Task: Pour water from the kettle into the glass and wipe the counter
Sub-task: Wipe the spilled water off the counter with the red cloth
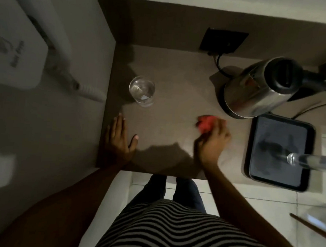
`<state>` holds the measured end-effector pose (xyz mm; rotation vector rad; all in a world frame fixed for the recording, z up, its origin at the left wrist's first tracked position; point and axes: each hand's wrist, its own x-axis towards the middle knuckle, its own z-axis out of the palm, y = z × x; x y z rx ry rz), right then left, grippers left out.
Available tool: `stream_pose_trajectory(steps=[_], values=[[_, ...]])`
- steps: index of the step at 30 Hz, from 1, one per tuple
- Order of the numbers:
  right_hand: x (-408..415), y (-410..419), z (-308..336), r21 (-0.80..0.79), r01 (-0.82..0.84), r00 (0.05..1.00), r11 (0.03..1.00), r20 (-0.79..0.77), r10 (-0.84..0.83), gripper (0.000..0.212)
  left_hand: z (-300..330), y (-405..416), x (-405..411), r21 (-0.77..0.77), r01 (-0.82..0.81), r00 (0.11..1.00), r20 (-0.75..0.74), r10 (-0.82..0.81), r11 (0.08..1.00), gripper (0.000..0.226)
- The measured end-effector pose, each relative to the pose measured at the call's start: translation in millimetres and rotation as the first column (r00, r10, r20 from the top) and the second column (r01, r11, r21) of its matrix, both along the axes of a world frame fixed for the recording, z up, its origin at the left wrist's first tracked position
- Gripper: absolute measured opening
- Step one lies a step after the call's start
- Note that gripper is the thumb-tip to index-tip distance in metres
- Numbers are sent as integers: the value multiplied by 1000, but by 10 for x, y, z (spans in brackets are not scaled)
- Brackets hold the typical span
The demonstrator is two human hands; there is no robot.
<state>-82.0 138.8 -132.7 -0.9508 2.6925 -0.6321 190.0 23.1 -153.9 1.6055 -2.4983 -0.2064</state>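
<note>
A clear glass [142, 90] with water in it stands upright at the back left of the brown counter [168, 108]. The steel kettle [254, 90] with a black lid and handle sits at the back right. My right hand [212, 141] is closed around a crumpled red cloth [205, 123] and presses it on the counter, just in front of the kettle; the hand is blurred. My left hand [120, 138] lies flat on the counter's front left part, fingers spread, holding nothing.
A black tray [260, 166] lies at the right with a clear bottle [311, 161] lying across it. A black wall socket [223, 40] and cord sit behind the kettle. A white wall appliance [16, 55] hangs at the left. The counter's front edge is near my legs.
</note>
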Motion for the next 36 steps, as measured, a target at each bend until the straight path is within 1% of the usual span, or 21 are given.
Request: stream_pose_trajectory(steps=[1,3,5,6,8,10,11,12,14,16,17,19,22,24,25,26,28,30,32,34,36], values=[[323,61,83,16,-165,984,986,69,164,57,-10,-3,3,-13,2,1000,-17,-2,1000,68],[688,520,118,54,-524,837,850,218,502,44,-11,-8,11,9,0,999,-35,1,1000,67],[556,842,236,2,-698,701,716,207,683,47,8,-12,25,83,-3,1000,-12,4,997,70],[373,915,241,-21,-722,686,691,106,720,48,22,-21,32,91,-4,1000,2,4,996,70],[-62,864,156,-10,-560,828,828,-48,559,53,29,-36,42,98,-7,1000,25,5,995,71],[-364,570,111,19,-54,998,998,-17,55,63,22,-30,26,105,-20,1000,25,18,994,72],[-332,388,77,25,202,979,979,4,-202,65,14,-26,19,100,-26,999,26,24,995,72],[-163,262,43,45,275,961,960,29,-276,66,13,-23,17,94,-24,999,23,22,995,71],[358,218,27,24,-12,1000,1000,-7,13,68,0,-28,42,81,-9,1000,19,7,997,71],[728,480,82,-43,-457,889,889,-61,454,64,7,-41,41,89,-11,999,40,7,996,72],[745,658,118,-42,-556,831,830,-34,555,60,14,-38,42,95,-4,999,54,-1,995,72],[519,888,144,-1,-543,840,840,28,542,59,16,-44,69,72,11,996,90,-18,997,71],[-34,735,39,69,-31,1000,997,7,30,70,14,-39,54,53,41,994,103,-46,998,72],[-96,238,-22,79,273,962,959,-19,-273,71,-14,-16,23,52,52,996,74,-56,997,72],[20,-23,1,83,294,956,952,2,-295,70,-29,-9,10,54,50,997,49,-53,997,71],[214,-225,5,73,216,975,974,29,-219,70,-50,2,20,53,45,999,25,-46,998,71],[623,-328,-94,15,-179,984,984,22,179,66,-94,-4,28,9,50,999,-9,-50,999,67],[933,-7,-110,-12,-530,848,848,-5,530,58,-102,-10,42,9,65,998,-11,-65,998,65],[860,454,-37,-29,-705,708,708,16,706,47,-92,-2,46,41,59,998,-2,-59,997,66],[472,792,38,-15,-717,696,697,-72,714,44,-39,4,41,76,49,999,19,-50,996,67],[26,961,58,75,-464,876,883,-114,470,58,25,1,32,126,39,995,82,-50,991,68]])
